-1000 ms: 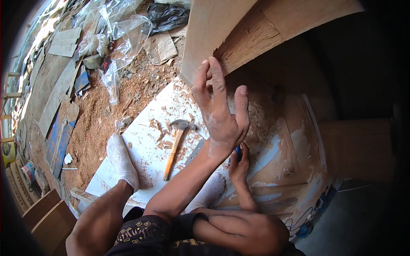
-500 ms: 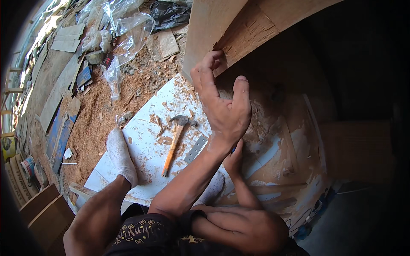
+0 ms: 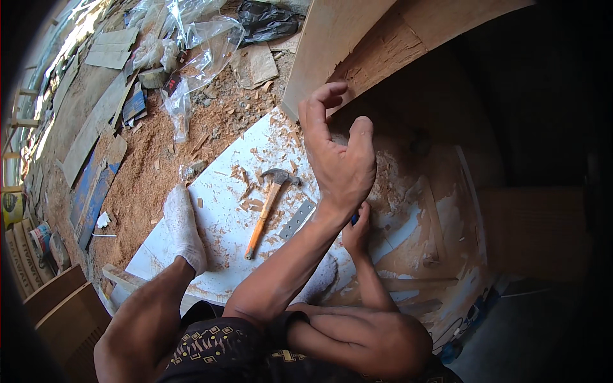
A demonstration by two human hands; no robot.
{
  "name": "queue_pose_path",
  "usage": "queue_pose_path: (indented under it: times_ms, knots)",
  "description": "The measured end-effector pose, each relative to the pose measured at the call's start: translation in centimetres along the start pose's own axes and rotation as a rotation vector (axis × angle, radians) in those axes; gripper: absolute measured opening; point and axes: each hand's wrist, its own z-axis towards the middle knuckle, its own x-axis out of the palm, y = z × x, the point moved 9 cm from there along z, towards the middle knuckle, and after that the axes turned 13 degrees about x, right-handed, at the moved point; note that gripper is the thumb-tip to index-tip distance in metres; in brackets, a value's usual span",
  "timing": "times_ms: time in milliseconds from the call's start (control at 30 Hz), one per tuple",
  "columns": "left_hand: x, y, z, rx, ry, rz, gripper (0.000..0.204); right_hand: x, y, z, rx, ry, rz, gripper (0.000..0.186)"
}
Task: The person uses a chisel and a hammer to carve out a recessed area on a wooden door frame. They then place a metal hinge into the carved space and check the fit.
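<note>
My left hand (image 3: 341,156) reaches up and forward, thumb spread from its bent fingers. Its fingertips are at the lower edge of a wooden panel (image 3: 318,48) with a rough, chipped recess; I cannot tell how firmly they touch. My right hand (image 3: 357,231), partly behind the left wrist, is closed round something blue (image 3: 354,219), of which only a bit shows. Left of my left forearm, a claw hammer (image 3: 265,214) with an orange wooden handle lies on a white board (image 3: 220,210) strewn with wood chips. A grey metal strip with holes (image 3: 297,220) is beside it.
My white-socked foot (image 3: 183,220) rests on the board's left part. Sawdust (image 3: 140,185) covers the ground beyond, with clear plastic (image 3: 214,48), a black bag (image 3: 268,22) and board scraps (image 3: 96,191). Cables (image 3: 456,332) lie at lower right; deep shadow hides the far right.
The view has shifted slightly. My right hand shows a little more from behind the left wrist. My left hand stays at the panel's edge, much as before.
</note>
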Motion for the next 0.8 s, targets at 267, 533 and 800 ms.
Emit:
queue_pose_path:
  times_ms: [267,533,800]
  knots:
    - [0.6,-2.4,-0.9,0.221,0.092,0.287,0.07,-2.9,0.4,-2.1,0.194,0.128,0.419,0.032]
    - [0.3,-0.9,-0.8,0.064,0.023,0.047,0.064,-3.2,1.0,-2.4,0.157,0.085,0.295,0.035]
    - [0.6,-1.5,-0.7,0.107,-0.027,0.081,0.052,-2.3,-0.6,-2.7,0.137,0.065,0.266,0.036]
